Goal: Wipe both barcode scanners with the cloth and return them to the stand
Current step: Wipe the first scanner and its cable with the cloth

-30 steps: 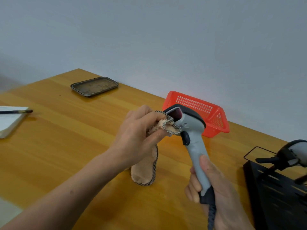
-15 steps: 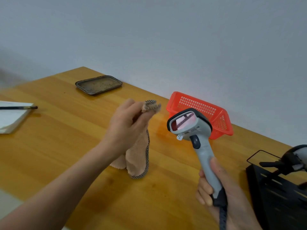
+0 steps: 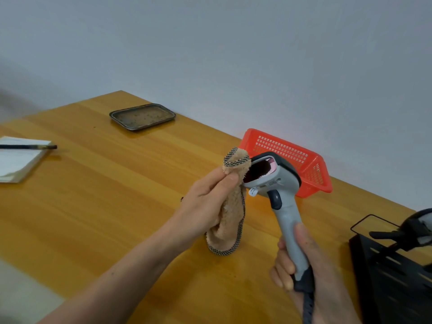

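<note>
My right hand point(image 3: 304, 270) grips the handle of a grey barcode scanner point(image 3: 284, 202), held upright with its dark red window facing left. My left hand point(image 3: 208, 202) pinches a tan fluffy cloth point(image 3: 230, 211) with a checked border; the cloth's top fold touches the left edge of the scanner's window. The cloth's lower end hangs just above the wooden table point(image 3: 105, 195). At the right edge stands the black stand point(image 3: 395, 277), with a second scanner point(image 3: 418, 228) resting on it, only partly in view.
A red plastic basket point(image 3: 311, 169) sits behind the scanner by the wall. A dark metal tray point(image 3: 142, 116) lies at the back of the table. At the left edge lies a white notepad point(image 3: 18, 160) with a pencil point(image 3: 28, 146) across it.
My left hand pulled the cloth off the scanner's head, then brought it back against the window's left edge. The scanner turned slightly, its window now facing more to the left.
</note>
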